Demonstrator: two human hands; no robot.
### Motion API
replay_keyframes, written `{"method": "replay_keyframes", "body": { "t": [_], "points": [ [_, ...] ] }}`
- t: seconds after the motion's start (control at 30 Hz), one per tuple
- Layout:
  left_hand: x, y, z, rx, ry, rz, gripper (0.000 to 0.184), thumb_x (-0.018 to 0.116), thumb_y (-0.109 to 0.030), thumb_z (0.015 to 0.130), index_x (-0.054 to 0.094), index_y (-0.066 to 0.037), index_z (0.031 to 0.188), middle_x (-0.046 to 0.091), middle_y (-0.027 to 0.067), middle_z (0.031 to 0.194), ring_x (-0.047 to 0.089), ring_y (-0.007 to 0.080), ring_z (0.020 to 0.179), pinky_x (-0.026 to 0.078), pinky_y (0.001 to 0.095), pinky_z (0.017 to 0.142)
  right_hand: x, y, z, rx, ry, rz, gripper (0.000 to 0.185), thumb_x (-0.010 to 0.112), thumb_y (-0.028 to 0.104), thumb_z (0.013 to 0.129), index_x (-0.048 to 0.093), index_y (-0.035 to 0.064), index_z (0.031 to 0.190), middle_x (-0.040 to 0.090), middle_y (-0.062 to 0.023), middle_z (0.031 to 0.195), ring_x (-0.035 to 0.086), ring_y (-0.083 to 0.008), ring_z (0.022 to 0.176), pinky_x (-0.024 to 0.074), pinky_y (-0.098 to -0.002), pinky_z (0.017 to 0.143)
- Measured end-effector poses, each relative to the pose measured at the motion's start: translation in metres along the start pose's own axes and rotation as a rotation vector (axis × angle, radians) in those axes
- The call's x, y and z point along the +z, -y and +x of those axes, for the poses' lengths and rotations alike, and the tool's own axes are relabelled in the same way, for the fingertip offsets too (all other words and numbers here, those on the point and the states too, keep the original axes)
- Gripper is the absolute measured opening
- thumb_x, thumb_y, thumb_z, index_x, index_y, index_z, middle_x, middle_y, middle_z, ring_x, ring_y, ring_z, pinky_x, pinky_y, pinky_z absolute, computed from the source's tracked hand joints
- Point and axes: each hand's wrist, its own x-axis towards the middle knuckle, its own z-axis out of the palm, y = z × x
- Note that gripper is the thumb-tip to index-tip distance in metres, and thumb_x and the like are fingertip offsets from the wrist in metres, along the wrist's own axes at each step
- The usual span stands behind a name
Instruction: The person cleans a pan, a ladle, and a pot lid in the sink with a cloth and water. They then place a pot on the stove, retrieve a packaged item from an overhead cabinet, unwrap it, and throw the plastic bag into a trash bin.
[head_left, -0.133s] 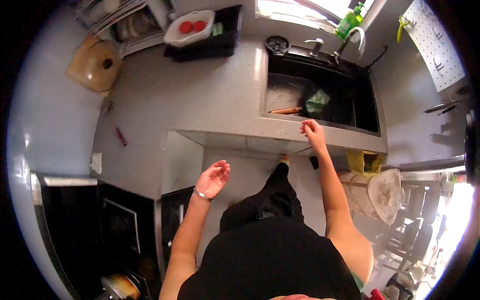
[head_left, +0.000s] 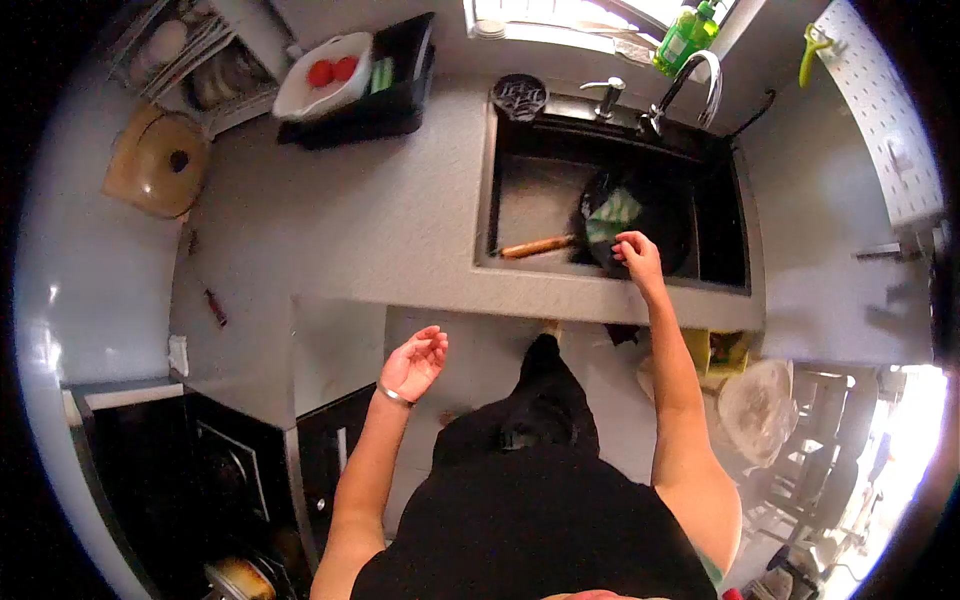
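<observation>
Green cloth (head_left: 615, 212) down in the sink (head_left: 525, 200), lying in a dark pan (head_left: 667, 208) whose wooden handle (head_left: 538, 246) slants off to the left, and the right hand (head_left: 638, 258) is over the sink's front edge, just beside the cloth! Fingers curled in on that grip, but contact with the cloth or pan? Can't tell from here. Over to the left hand (head_left: 415, 368): a loose, half-open grip, palm turned up, nothing seen in it, out in front of the worktop (head_left: 350, 220) with a bracelet (head_left: 394, 396) at the wrist. What a worktop, too: pale grey, bending round a corner and running down the left side. Back along the wall sits a black tray (head_left: 385, 125) carrying a white bowl (head_left: 320, 100) with two red round things, a curved tap (head_left: 712, 80) arches behind the sink, and a green bottle (head_left: 685, 42) stands at the bright window. Now the edges: a wide grey stretch separates tray from sink, while only a narrow strip fronts the basin, right under that right forearm. Sink walls rise around the pan, its handle lying near the left one. Below, pale floor (head_left: 620, 375) shows between the person's legs and the front.
</observation>
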Motion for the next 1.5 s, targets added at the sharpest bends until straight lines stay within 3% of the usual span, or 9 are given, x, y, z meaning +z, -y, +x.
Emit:
{"method": "replay_keyframes", "body": {
  "t": [0.1,0.27,0.47,0.67,0.83,1.03,1.27,1.47,1.5],
  "points": [
    [-0.02,-0.041,-0.066,0.008,-0.459,0.134,0.022,0.049,0.001,0.085,0.054,0.002,0.107,0.06,0.0152,0.102,0.059,0.0245,0.094,0.051,0.0313,0.082,0.147,-0.192,-0.065,0.439,0.11,0.135,0.016,0.054,0.005,0.081,0.062,-0.0024,0.093,0.066,-0.0102,0.082,0.063,-0.0169,0.072,0.0504,-0.0286,0.067],
    [0.006,-0.005,0.013,-0.01,-0.484,0.203,0.021,0.049,0.0,0.087,0.053,0.002,0.107,0.059,0.0141,0.101,0.059,0.0241,0.094,0.051,0.0311,0.082,0.194,-0.283,-0.033,0.098,0.213,-0.427,0.052,0.054,-0.001,0.07,0.051,0.0066,0.121,0.054,-0.0199,0.119,0.051,-0.0363,0.11,0.0416,-0.0413,0.093],
    [0.017,0.017,0.054,-0.014,-0.55,0.181,0.021,0.05,0.001,0.086,0.054,0.003,0.106,0.06,0.015,0.099,0.06,0.024,0.091,0.051,0.0295,0.08,0.191,-0.244,0.003,0.556,0.859,0.047,0.026,0.058,0.018,0.078,0.06,0.0044,0.1,0.062,-0.0091,0.088,0.058,-0.0202,0.082,0.0445,-0.0298,0.072],
    [0.01,0.012,0.085,0.007,-0.565,0.244,0.021,0.051,0.002,0.084,0.056,0.003,0.104,0.061,0.016,0.098,0.061,0.0237,0.089,0.052,0.0293,0.08,0.173,-0.345,-0.005,0.573,0.135,-0.361,0.042,0.059,0.029,0.082,0.052,0.0034,0.115,0.061,-0.0174,0.098,0.059,-0.0324,0.091,0.047,-0.0412,0.079],
    [0.011,0.02,0.111,-0.083,-0.515,0.267,0.02,0.052,0.001,0.085,0.057,0.003,0.104,0.061,0.0157,0.099,0.061,0.0233,0.089,0.052,0.0295,0.08,0.192,-0.309,-0.048,0.182,0.797,-0.819,0.048,0.062,0.022,0.078,0.043,0.0014,0.117,0.058,-0.0212,0.106,0.057,-0.0364,0.1,0.0459,-0.0478,0.084],
    [0.017,0.056,0.162,-0.368,-0.497,0.347,0.024,0.053,-0.01,0.089,0.055,-0.001,0.111,0.058,0.0188,0.108,0.058,0.025,0.098,0.05,0.0339,0.086,0.139,-0.326,-0.011,0.898,0.497,-0.005,0.063,0.078,0.027,0.065,0.049,-0.0012,0.114,0.061,-0.0146,0.099,0.059,-0.0243,0.086,0.0459,-0.0352,0.076],
    [0.007,0.105,0.286,-0.726,-0.603,0.127,0.11,0.062,-0.054,0.079,-0.013,-0.007,0.143,0.012,0.0295,0.145,0.024,0.0453,0.131,0.029,0.0564,0.104,0.051,-0.084,-0.004,0.235,0.482,0.277,0.018,0.068,0.009,0.075,0.058,0.0001,0.087,0.055,-0.0002,0.076,0.052,-0.0098,0.073,0.0406,-0.024,0.066],
    [0.009,0.118,0.346,-0.613,-0.656,0.365,0.056,0.067,-0.052,0.076,0.054,-0.005,0.104,0.065,0.0098,0.085,0.064,0.0195,0.072,0.054,0.0411,0.067,0.037,-0.03,-0.021,0.148,0.658,0.234,0.016,0.068,0.008,0.073,0.061,0.0031,0.086,0.054,0.001,0.08,0.05,-0.007,0.076,0.0404,-0.0222,0.07],
    [-0.008,0.106,0.347,-0.801,-0.191,0.165,0.053,0.064,-0.055,0.076,0.058,-0.008,0.1,0.066,0.0103,0.09,0.063,0.0175,0.076,0.054,0.0392,0.07,0.038,-0.031,-0.013,0.124,0.545,0.342,0.017,0.069,0.012,0.076,0.062,0.0021,0.088,0.06,-0.001,0.084,0.055,-0.0088,0.08,0.0438,-0.0248,0.073]
  ]
}}
